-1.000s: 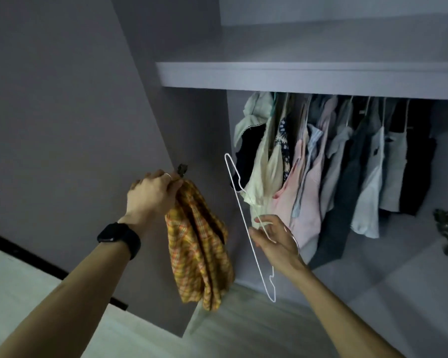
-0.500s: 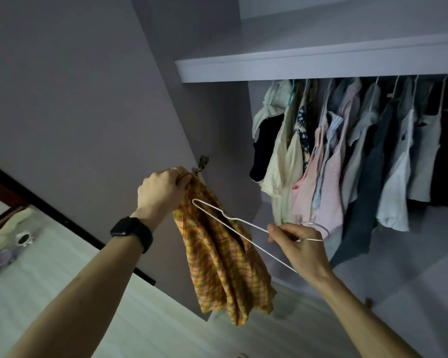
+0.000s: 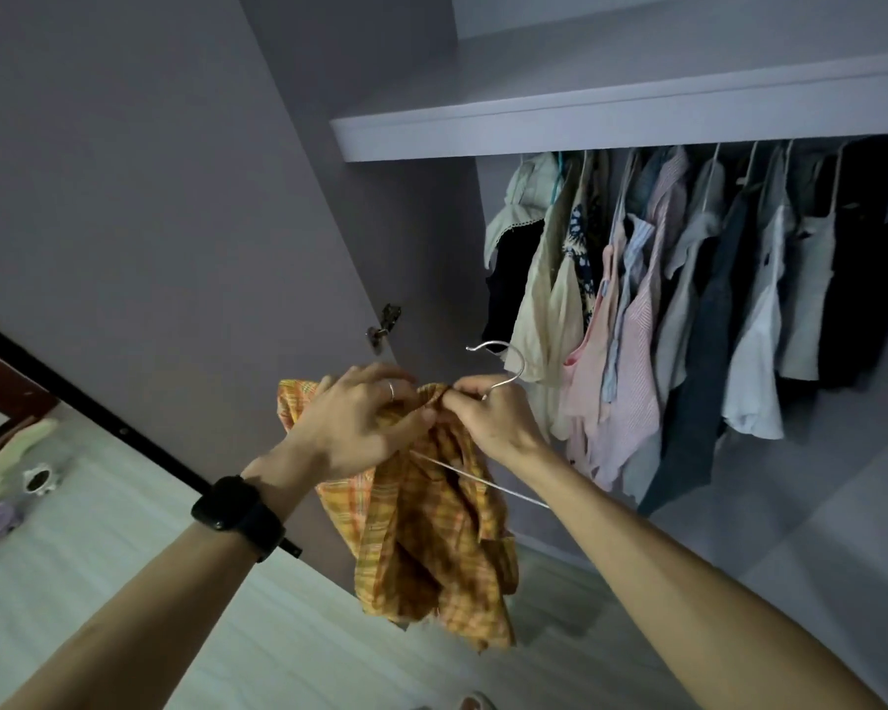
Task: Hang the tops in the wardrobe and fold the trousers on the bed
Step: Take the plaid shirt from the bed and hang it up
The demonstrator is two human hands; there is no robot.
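Left hand (image 3: 360,422): fingers curled into the neck edge of the plaid top (image 3: 431,545), gripping it. Reason, as I read it: to hold the neckline open and take the cloth's weight while the wire seats.

Right hand (image 3: 488,417): clenched round the neck of the hanger (image 3: 503,361) just under the hook, knuckles touching the bunched collar. The hook stands free above the fist. One wire arm runs down and right out of the cloth. The other is hidden inside it, so I cannot tell whether both shoulders are seated.

Top: held in the air between both hands, hanging crumpled below them, in front of the open wardrobe (image 3: 434,238); not yet hung.

Beyond: hung clothes (image 3: 636,310) packed close under the shelf (image 3: 611,128), whose edge hides the rail. The door (image 3: 175,197) is swung open to the left.

Step judged: threading hanger into top. Likely snag: the row is dense, so a slot may need parting before the hook goes on
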